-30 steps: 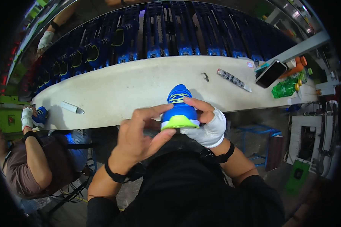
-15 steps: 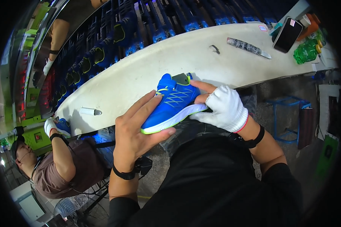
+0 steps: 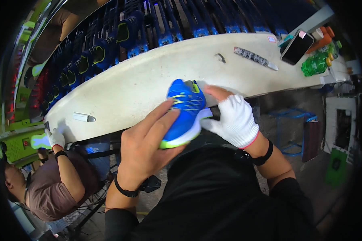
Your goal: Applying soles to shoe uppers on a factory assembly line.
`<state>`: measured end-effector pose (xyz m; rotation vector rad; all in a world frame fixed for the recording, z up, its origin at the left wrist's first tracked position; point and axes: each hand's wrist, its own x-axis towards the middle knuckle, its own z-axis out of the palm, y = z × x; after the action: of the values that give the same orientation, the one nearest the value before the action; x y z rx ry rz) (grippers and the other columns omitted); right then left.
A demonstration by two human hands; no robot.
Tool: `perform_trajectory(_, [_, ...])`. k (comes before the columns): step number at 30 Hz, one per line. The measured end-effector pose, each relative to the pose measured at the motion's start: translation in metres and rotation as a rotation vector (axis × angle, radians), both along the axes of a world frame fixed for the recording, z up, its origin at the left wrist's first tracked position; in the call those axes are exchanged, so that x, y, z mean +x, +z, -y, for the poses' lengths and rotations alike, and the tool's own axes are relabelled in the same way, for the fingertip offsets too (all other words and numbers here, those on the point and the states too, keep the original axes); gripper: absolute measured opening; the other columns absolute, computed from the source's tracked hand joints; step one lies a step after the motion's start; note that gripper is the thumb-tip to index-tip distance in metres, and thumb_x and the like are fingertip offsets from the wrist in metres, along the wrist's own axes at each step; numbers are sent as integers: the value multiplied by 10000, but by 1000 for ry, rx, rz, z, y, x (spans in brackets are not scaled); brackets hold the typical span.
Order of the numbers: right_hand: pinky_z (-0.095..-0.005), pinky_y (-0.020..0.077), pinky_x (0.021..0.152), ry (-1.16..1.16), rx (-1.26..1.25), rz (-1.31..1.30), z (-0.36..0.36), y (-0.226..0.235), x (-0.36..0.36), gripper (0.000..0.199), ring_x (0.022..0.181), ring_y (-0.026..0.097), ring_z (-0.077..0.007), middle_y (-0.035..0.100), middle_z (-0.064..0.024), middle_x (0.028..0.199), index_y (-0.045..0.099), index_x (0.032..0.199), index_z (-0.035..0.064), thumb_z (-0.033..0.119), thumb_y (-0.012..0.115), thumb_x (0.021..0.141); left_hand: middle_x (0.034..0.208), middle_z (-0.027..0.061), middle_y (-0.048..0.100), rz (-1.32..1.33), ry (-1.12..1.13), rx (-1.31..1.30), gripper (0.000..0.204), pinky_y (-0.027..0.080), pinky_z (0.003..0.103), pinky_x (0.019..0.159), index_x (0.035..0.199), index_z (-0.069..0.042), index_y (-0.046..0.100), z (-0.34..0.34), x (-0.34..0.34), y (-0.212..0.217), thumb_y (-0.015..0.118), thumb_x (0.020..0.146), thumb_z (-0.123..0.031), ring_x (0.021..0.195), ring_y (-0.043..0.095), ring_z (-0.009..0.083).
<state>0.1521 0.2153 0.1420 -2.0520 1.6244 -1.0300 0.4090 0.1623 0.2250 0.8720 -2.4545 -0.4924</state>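
A blue sneaker (image 3: pixel 186 113) with a white-and-lime sole is held over the near edge of the white workbench (image 3: pixel 149 80), gripped from below by the bare left hand (image 3: pixel 147 146) and steadied at the heel by the white-gloved right hand (image 3: pixel 232 119); a black phone (image 3: pixel 297 46) is seen far right

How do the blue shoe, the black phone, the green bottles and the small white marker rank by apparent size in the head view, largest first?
1. Blue shoe, in both hands and nearest the camera, which enlarges it.
2. Green bottles and black phone: look alike, unranked.
3. White marker.
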Motion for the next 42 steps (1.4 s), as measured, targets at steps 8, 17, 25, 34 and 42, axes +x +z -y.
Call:
perform_trajectory(8, [-438, 590, 1040, 178, -230, 295, -9, 51, -18, 815, 1204, 750, -340, 766, -156, 1309, 651, 1350, 71, 392, 1049, 715, 1066, 141, 655, -499, -140, -48, 554, 567, 389, 765, 1134, -73, 598, 2, -62, -67, 993, 747, -97, 931, 667, 308])
perform_trajectory(17, [-458, 588, 1052, 217, -190, 416, 5, 38, -27, 744, 1098, 778, -300, 796, -139, 1168, 701, 1193, 50, 392, 1081, 652, 949, 123, 618, -603, -117, 257, 453, 535, 400, 654, 1030, -50, 584, -14, -62, -75, 941, 751, -35, 779, 642, 308])
perform_trajectory(25, [-524, 576, 1052, 401, -206, 544, 18, 36, -33, 551, 1063, 788, -331, 790, -167, 1074, 681, 1119, 58, 159, 1052, 724, 1042, 141, 669, -598, -170, 128, 485, 562, 439, 830, 1103, -38, 648, 7, -46, -82, 963, 759, -172, 951, 663, 363])
perform_trajectory(34, [-504, 560, 1047, 80, -45, 1444, 37, 5, -5, 318, 1064, 737, -305, 767, -184, 1112, 671, 1037, 50, 346, 619, 1139, 1449, 232, 679, -246, -125, -187, 728, 543, 494, 1137, 1469, -25, 595, 34, 26, -47, 894, 813, -128, 1324, 658, 468])
perform_trajectory(42, [-515, 348, 1302, 501, -26, 474, 89, 43, 32, 1359, 1604, 416, -394, 421, -252, 1719, 334, 1698, 30, 500, 1057, 647, 1242, 245, 744, -113, -100, 91, 812, 588, 493, 977, 1392, -20, 632, 69, 24, 6, 973, 770, -416, 1127, 722, 470])
